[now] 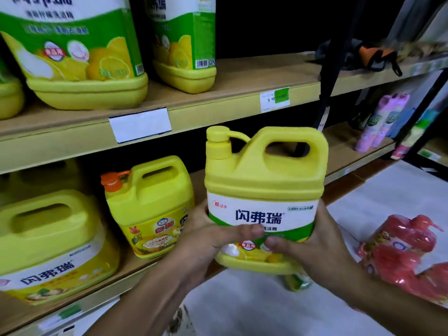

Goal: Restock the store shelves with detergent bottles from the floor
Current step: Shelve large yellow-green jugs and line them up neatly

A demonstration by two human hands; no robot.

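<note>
Store shelves point(218, 110) behind; frame center, left hand point(206, 241) and right hand point(312, 241) both clasp upright yellow detergent bottle point(264, 185).

A red plastic-wrapped pack of pump bottles point(407, 251) lies just right of the right hand point(315, 243). Above the left hand point(208, 238) is a blank white label holder point(140, 124). Up and right of both is a green-and-white price tag point(275, 99). Farther right stand pink spray cans point(378, 124), with a dark bag point(358, 55) above them.
</note>
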